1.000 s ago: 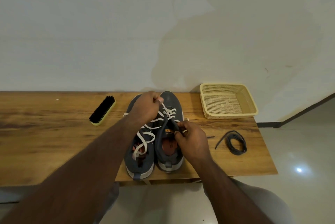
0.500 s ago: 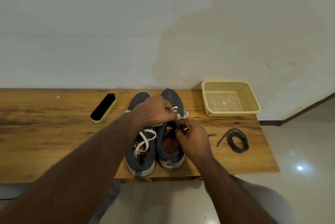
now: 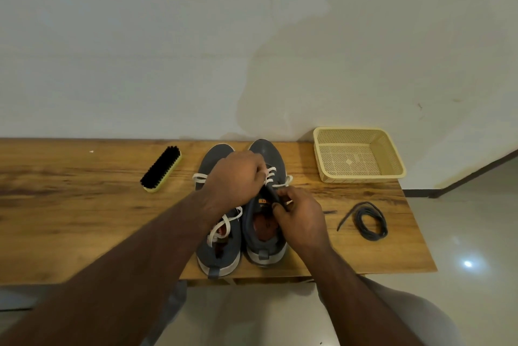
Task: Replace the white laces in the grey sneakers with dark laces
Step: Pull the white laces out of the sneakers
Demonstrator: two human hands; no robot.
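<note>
Two grey sneakers stand side by side on the wooden table (image 3: 84,219), toes toward the wall. The left sneaker (image 3: 220,247) has loose white lace hanging over its opening. On the right sneaker (image 3: 265,236), the white lace (image 3: 273,174) still crosses the upper eyelets. My left hand (image 3: 235,177) is closed over the laced area and pinches that lace. My right hand (image 3: 301,219) grips the tongue and a lace strand at the shoe's right side. A coil of dark laces (image 3: 370,221) lies on the table to the right.
A black-bristled shoe brush (image 3: 161,169) with a yellow back lies left of the shoes. A beige perforated plastic basket (image 3: 389,155) stands at the back right against the wall. The table's right edge drops to a tiled floor (image 3: 462,233).
My left hand has shifted slightly along the right sneaker's laces, working the white lace looser. My right hand stays at the tongue. The camera tilted a little.
</note>
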